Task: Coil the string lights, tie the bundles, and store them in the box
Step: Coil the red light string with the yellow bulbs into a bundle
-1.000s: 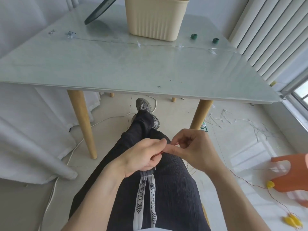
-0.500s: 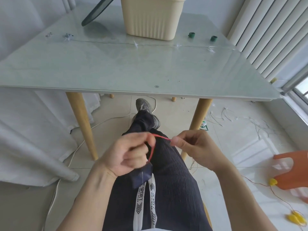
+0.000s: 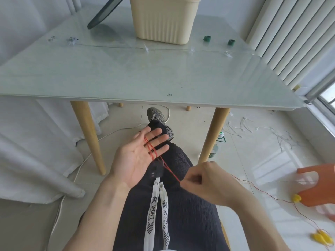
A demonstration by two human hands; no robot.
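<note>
My left hand point(image 3: 137, 156) is spread palm up over my lap, fingers straight. A thin red wire point(image 3: 151, 149) crosses those fingers in a couple of turns. From there it runs taut down to my right hand point(image 3: 204, 180), which pinches it between curled fingers. The wire trails on right across the floor to yellow bulbs point(image 3: 321, 239) and one more yellow bulb point(image 3: 296, 197). A beige ribbed box point(image 3: 163, 20) stands at the back of the glass table point(image 3: 126, 78). A clear string of star lights point(image 3: 146, 48) lies stretched across the table in front of the box.
Two small green rolls point(image 3: 207, 38) sit on the table right of the box. An orange plastic stool point(image 3: 319, 185) stands on the floor at right. White cable scraps point(image 3: 272, 131) litter the floor by the window. A wooden table leg point(image 3: 88, 136) rises close left of my knee.
My left hand opened from a fist to flat, spread fingers with the red wire now wound across them. My right hand pulled away down and right, drawing the wire taut.
</note>
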